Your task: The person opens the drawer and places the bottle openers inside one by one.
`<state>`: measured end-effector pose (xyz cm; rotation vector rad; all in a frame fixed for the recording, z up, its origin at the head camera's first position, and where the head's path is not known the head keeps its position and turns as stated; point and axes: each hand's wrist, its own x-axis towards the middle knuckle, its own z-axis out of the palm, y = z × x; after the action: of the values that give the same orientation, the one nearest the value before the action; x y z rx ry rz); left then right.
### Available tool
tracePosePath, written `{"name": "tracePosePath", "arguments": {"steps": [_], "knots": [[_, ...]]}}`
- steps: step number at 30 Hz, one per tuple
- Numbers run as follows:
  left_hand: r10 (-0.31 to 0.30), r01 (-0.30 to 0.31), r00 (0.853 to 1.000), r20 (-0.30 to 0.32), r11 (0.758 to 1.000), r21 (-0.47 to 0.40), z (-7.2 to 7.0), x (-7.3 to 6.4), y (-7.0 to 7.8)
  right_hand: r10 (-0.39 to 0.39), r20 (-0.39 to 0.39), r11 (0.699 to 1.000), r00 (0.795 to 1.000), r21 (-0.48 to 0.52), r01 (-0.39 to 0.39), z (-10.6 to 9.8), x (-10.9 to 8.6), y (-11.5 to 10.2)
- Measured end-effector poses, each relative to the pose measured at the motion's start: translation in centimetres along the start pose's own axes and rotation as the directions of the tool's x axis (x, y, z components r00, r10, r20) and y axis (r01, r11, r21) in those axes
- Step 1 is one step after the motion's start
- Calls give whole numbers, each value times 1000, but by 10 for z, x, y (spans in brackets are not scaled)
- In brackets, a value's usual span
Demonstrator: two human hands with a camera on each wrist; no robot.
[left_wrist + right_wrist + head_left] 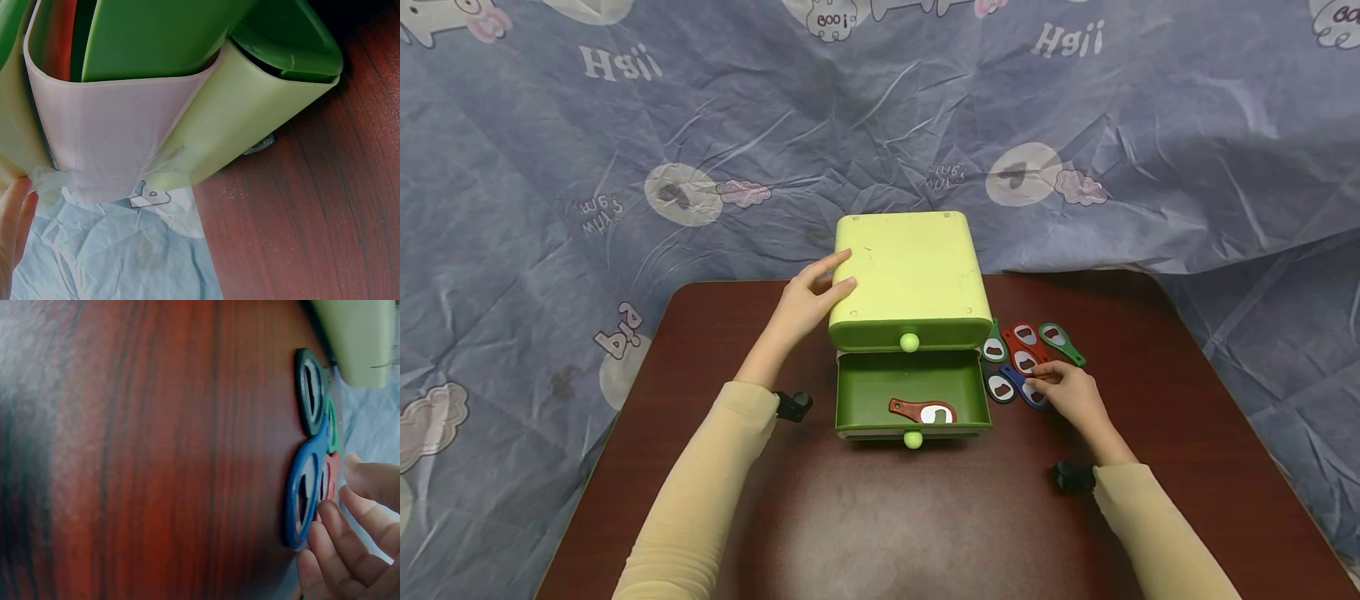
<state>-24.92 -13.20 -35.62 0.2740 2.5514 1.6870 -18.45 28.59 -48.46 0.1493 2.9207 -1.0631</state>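
A yellow-topped two-drawer box [910,267] stands at the table's back, its green lower drawer [880,383] pulled out. Inside that drawer lies a red bottle opener [936,412]. My left hand [805,300] rests against the box's left side, fingers fairly straight at the top edge. Right of the box, my right hand [1067,400] is over a cluster of bottle openers, thumb and index fingertips apart beside the red openers [1024,362]. The blue opener [303,494] lies partly under the hand. Near it are a black opener [1000,387] and green openers [1056,336].
The upper drawer [872,335] is closed, with a round green knob [909,342]. A dark red wood-grain table [850,517] carries everything. Patterned grey-blue cloth [737,125] hangs behind the table and at its sides. Both wrists wear small black cameras [793,406].
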Motion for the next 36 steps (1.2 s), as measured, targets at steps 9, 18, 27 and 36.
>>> {"name": "tracePosePath", "arguments": {"steps": [9, 18, 27, 36], "knots": [[9, -9, 1000, 0, 1000, 9, 0, 1, 0, -16, 35, 996, 999, -91, 19, 8, 2, 1], [9, -9, 1000, 0, 1000, 12, 0, 0, 0, -23, 52, 992, 998, -124, 29, 12, 5, -3], [5, -5, 1000, 1, 1000, 22, 0, 1, 0, 3, 33, 996, 999, -87, 0, 14, 1, -9], [9, -8, 1000, -5, 1000, 26, 0, 0, 0, -4, -18, 1000, 1000, 0, 4, -6, -4, -25]]}}
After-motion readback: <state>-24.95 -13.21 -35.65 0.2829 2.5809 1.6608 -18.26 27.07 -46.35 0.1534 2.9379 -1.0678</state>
